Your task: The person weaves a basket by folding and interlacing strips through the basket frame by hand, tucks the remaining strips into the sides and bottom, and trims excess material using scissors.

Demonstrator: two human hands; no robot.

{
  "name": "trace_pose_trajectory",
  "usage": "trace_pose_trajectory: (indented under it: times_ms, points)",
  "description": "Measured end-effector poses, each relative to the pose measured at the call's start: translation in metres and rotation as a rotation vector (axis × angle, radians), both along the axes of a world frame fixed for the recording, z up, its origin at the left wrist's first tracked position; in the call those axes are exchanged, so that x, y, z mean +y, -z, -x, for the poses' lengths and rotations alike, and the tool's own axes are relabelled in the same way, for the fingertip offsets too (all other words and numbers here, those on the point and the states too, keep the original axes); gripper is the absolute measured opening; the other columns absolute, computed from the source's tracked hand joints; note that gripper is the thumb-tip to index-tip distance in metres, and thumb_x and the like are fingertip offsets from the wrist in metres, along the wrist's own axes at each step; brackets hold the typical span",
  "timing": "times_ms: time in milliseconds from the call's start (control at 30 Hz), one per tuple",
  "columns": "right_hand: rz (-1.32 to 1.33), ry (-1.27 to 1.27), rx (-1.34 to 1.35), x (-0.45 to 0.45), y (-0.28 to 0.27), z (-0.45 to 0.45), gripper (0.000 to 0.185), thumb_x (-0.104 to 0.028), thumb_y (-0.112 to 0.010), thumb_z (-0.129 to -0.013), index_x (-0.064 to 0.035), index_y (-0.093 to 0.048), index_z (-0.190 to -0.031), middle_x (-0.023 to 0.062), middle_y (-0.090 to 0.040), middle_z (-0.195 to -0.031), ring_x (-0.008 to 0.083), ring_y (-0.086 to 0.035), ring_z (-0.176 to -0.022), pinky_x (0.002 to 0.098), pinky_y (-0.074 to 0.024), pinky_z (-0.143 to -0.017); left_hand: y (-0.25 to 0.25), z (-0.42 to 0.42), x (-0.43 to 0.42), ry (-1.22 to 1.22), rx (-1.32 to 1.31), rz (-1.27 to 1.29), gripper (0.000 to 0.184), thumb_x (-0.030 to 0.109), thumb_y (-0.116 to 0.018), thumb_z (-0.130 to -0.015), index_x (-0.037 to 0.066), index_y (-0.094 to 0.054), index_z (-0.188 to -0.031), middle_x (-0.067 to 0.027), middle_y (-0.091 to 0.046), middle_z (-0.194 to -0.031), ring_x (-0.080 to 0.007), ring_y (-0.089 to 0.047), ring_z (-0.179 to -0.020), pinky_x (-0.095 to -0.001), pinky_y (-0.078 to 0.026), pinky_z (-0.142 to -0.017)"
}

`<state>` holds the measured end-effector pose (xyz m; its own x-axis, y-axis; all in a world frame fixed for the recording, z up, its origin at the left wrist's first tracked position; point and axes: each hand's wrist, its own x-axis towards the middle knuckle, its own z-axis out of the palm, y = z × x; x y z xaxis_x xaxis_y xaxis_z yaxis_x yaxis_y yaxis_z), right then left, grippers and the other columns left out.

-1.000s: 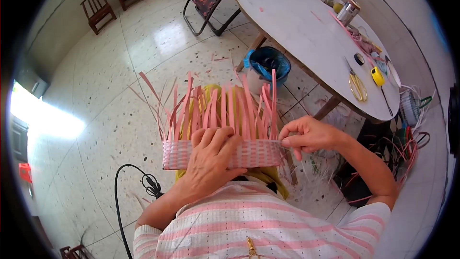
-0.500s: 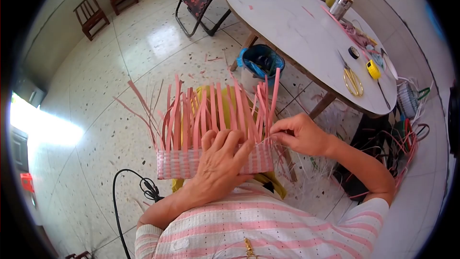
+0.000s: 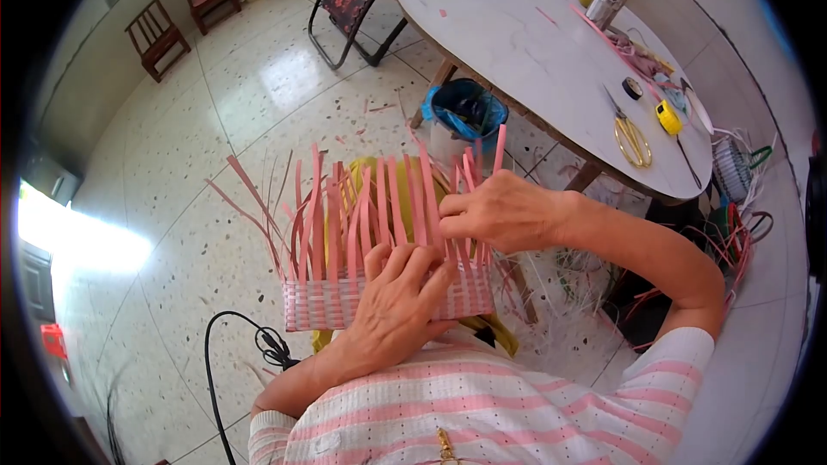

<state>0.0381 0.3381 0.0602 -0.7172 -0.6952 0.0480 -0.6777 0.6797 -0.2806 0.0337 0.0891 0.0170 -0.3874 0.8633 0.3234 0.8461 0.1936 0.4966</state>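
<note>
A partly woven basket in pink and white sits in front of my body, its long pink strips standing up loose from the woven wall. My left hand lies over the near wall, fingers bent over the top of the weave and gripping it. To its right and higher, my right hand is closed in a pinch at one of the upright pink strips. The fingertips partly hide what is between them. Yellow cloth shows behind the strips.
A white oval table holds gold-handled scissors, a yellow tape measure, black tape and a metal can. Below it stands a lined bin. A black cable lies left; loose strips lie right.
My right hand has moved left and up, from the basket's right end to the upright strips. The left hand stays on the basket wall. The view has shifted slightly.
</note>
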Motion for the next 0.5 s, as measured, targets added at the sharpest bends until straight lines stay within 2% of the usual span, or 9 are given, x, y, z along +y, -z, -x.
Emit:
trace_pose_trajectory:
  times_ms: [67, 100, 167, 200, 300, 367, 400, 467, 500]
  points:
    - [-0.239, 0.005, 0.151, -0.009, -0.013, -0.003, 0.008, -0.008, -0.061, -0.084, -0.0046, -0.06, -0.091, 0.0083, -0.065, -0.092, 0.0338, -0.068, -0.074, 0.0412, -0.0552, -0.062, 0.0, 0.0, 0.001, -0.007, 0.0, 0.002, 0.079, 0.026, -0.093, -0.06, 0.006, -0.06, -0.128, -0.0112, -0.055, -0.118, -0.0312, -0.051, -0.114, -0.0507, -0.032, -0.102]
    - [-0.24, 0.007, 0.15, -0.015, -0.02, -0.007, 0.008, -0.008, -0.061, -0.084, -0.0046, -0.06, -0.091, 0.0083, -0.065, -0.092, 0.0338, -0.068, -0.074, 0.0412, -0.0552, -0.062, 0.0, 0.001, 0.001, -0.023, 0.006, -0.002, 0.079, 0.027, -0.094, -0.06, 0.006, -0.06, -0.128, -0.0115, -0.055, -0.118, -0.0317, -0.052, -0.114, -0.0504, -0.032, -0.102]
    - [-0.451, 0.059, 0.236, -0.025, -0.031, -0.018, 0.003, -0.008, -0.062, -0.083, -0.0051, -0.061, -0.083, 0.0097, -0.066, -0.078, 0.0316, -0.07, -0.071, 0.0401, -0.0559, -0.062, 0.0, 0.003, 0.001, -0.039, 0.012, -0.008, 0.079, 0.027, -0.094, -0.06, 0.006, -0.06, -0.128, -0.0118, -0.055, -0.118, -0.0321, -0.052, -0.113, -0.0502, -0.032, -0.102]
    - [-0.452, 0.06, 0.234, -0.024, -0.031, -0.02, 0.003, -0.008, -0.062, -0.083, -0.0051, -0.061, -0.083, 0.0097, -0.066, -0.078, 0.0316, -0.07, -0.071, 0.0401, -0.0559, -0.062, -0.001, 0.005, 0.002, -0.035, 0.011, -0.01, 0.079, 0.027, -0.094, -0.059, 0.006, -0.06, -0.128, -0.0122, -0.055, -0.119, -0.0325, -0.052, -0.114, -0.05, -0.033, -0.102]
    - [-0.336, 0.332, 0.082, -0.011, -0.027, -0.024, 0.011, -0.012, -0.068, -0.079, -0.006, -0.071, -0.071, 0.017, -0.071, -0.073, 0.0275, -0.071, -0.07, 0.0376, -0.057, -0.064, -0.001, 0.005, 0.001, -0.027, 0.007, -0.017, 0.078, 0.027, -0.094, -0.06, 0.006, -0.06, -0.127, -0.0131, -0.055, -0.12, -0.0331, -0.052, -0.114, -0.0495, -0.034, -0.102]
    - [0.155, 0.409, -0.53, 0.019, -0.007, -0.015, 0.012, -0.016, -0.069, -0.091, -0.0056, -0.072, -0.097, 0.0098, -0.071, -0.07, 0.0146, -0.07, -0.065, 0.0302, -0.0499, -0.055, -0.002, 0.006, 0.0, -0.027, 0.01, -0.024, 0.078, 0.027, -0.093, -0.061, 0.006, -0.06, -0.127, -0.0136, -0.055, -0.121, -0.0334, -0.053, -0.115, -0.0493, -0.034, -0.102]
    - [0.152, 0.409, -0.525, 0.028, 0.003, -0.018, 0.012, -0.016, -0.069, -0.091, -0.0056, -0.072, -0.097, 0.0098, -0.071, -0.07, 0.0146, -0.07, -0.065, 0.0302, -0.0499, -0.055, 0.0, 0.006, 0.0, -0.026, -0.005, -0.017, 0.076, 0.027, -0.093, -0.062, 0.005, -0.06, -0.127, -0.0141, -0.055, -0.121, -0.0335, -0.053, -0.115, -0.0491, -0.035, -0.102]
    - [0.48, 0.661, -1.07, 0.042, 0.022, -0.026, 0.021, -0.023, -0.07, -0.097, -0.0042, -0.073, -0.106, 0.0052, -0.072, -0.071, 0.0067, -0.066, -0.063, 0.0234, -0.0422, -0.051, 0.002, 0.009, -0.001, -0.035, -0.016, -0.014, 0.075, 0.027, -0.093, -0.063, 0.005, -0.06, -0.127, -0.0145, -0.055, -0.121, -0.0337, -0.053, -0.116, -0.0489, -0.036, -0.102]
    - [0.475, 0.654, -1.069, 0.044, 0.027, -0.031, 0.021, -0.023, -0.07, -0.097, -0.0042, -0.073, -0.106, 0.0052, -0.072, -0.071, 0.0067, -0.066, -0.063, 0.0234, -0.0422, -0.051, 0.003, 0.01, -0.001, -0.038, -0.023, -0.013, 0.074, 0.027, -0.092, -0.064, 0.005, -0.06, -0.127, -0.0148, -0.055, -0.121, -0.0338, -0.053, -0.116, -0.0486, -0.036, -0.103]
